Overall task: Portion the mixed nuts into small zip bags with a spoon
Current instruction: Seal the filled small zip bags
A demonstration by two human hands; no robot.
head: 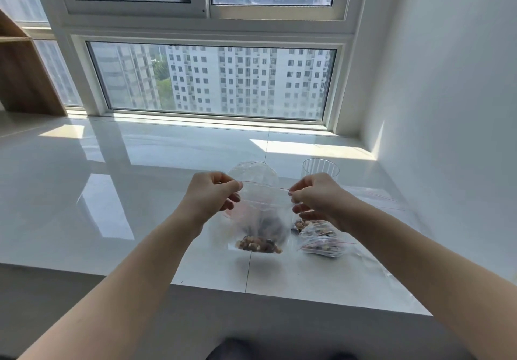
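Observation:
A small clear zip bag (263,219) with a red seal line hangs in the air above the white sill, with mixed nuts gathered at its bottom. My left hand (209,194) pinches its top left corner and my right hand (316,194) pinches its top right corner. A second zip bag (321,240) holding nuts lies flat on the sill to the right. Behind it more nuts (302,224) show under my right wrist. No spoon is visible.
A clear ribbed plastic cup (321,167) stands behind my right hand. Another crumpled clear bag (253,172) lies behind the held one, and flat empty zip bags (375,196) lie at the right by the wall. The glossy white sill (112,191) ends at a front edge near me.

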